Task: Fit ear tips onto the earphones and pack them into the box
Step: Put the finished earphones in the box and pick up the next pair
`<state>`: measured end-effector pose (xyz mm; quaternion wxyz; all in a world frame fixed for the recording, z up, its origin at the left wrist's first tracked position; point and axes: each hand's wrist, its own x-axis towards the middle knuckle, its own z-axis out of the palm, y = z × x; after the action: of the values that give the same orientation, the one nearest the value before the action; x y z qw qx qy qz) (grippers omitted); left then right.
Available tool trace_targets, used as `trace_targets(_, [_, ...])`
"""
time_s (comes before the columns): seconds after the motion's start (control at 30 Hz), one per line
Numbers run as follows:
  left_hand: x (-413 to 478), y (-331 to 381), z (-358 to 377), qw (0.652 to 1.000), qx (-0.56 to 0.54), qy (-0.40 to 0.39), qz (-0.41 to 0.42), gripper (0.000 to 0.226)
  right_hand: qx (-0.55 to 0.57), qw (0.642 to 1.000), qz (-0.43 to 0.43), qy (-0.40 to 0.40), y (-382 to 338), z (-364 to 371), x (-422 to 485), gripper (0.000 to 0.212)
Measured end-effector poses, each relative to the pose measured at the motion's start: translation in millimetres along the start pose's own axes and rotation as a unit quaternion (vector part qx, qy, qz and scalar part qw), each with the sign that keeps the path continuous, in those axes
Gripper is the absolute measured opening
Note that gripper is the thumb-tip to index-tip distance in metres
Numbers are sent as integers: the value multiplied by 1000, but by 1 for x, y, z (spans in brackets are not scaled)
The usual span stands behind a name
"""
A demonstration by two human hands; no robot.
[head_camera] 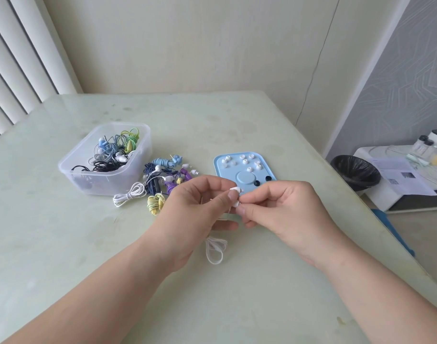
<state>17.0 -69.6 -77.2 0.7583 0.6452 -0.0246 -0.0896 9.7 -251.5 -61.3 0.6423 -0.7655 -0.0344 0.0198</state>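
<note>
Two hands: left hand [197, 209] and right hand [287, 212] meet fingertip to fingertip, both pinching the white earphone [236, 196].
Cable [215, 249]: hangs looped below the left hand.
Ear tips [244, 161]: on the blue tray [227, 176], just beyond the right hand.
Box [93, 181]: clear, holding coiled earphones, beyond and left of the left hand.
Loose earphones [167, 180]: between Box and tray, just beyond the left hand.
</note>
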Motion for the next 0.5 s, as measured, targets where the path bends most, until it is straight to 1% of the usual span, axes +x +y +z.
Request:
trace_targets(0.07, [0,-1,0,1000,4,9,-1,16,-15,1000,-5,2,0,2,-1,9])
trace_targets(0.17, [2,-2,-1,998,-53,18,-28,16,-49,998,-11,26,-2,-2,2,14])
trace_targets(0.23, [2,-1,0,991,-115,1,-71,15,-55,996,-4,72,-1,-12,8,12])
trace_targets(0.3, [2,1,2,972,-200,-18,-123,13,-63,990,5,129,5,-25,16,5])
trace_targets(0.37, [1,4,4,956,-253,-22,-151,12,-97,981,10,166,16,-34,24,11])
trace_targets(0.43, [0,4,5,959,-237,-23,-151,11,-136,976,9,167,25,-36,28,15])
trace_targets(0.5, [0,2,6,971,-193,-13,-139,11,-166,975,6,147,30,-35,30,15])
